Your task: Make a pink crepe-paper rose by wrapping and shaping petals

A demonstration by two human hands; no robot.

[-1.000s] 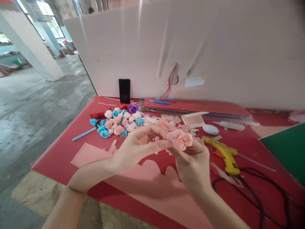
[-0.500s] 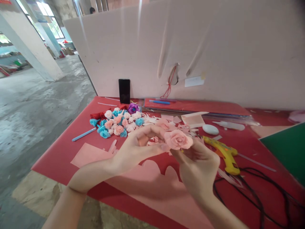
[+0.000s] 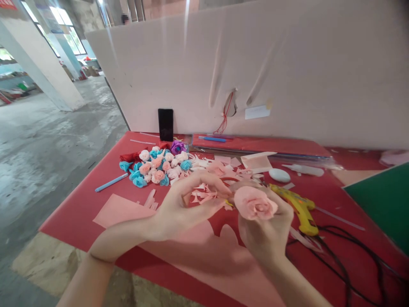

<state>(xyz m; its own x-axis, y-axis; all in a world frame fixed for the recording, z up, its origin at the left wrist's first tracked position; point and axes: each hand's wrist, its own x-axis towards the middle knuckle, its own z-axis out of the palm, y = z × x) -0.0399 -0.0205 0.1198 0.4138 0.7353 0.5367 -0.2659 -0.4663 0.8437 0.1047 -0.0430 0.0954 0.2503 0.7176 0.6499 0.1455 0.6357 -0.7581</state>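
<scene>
A pink paper rose (image 3: 255, 204) is held up over the table, its bloom tilted toward me and to the right. My right hand (image 3: 266, 232) is closed around its base from behind, and the bloom hides most of the fingertips. My left hand (image 3: 188, 209) is pinched, thumb and forefinger meeting just left of the rose's base. A small yellow bit (image 3: 228, 203) shows by those fingertips; what they grip is hidden. Beneath both hands lies a large pink paper sheet (image 3: 204, 264) with a scalloped edge.
Blue, pink and white paper roses (image 3: 158, 175) are heaped at the back left, near an upright phone (image 3: 165, 125). A yellow glue gun (image 3: 298, 209) with black cable (image 3: 345, 256) lies right. Pink scraps (image 3: 204, 195) and a blue pen (image 3: 111, 182) lie on the red table (image 3: 79, 204).
The rose has turned its face toward me and shifted right and slightly down with my right hand. My left fingertips have moved from the petals' edge to beside the base.
</scene>
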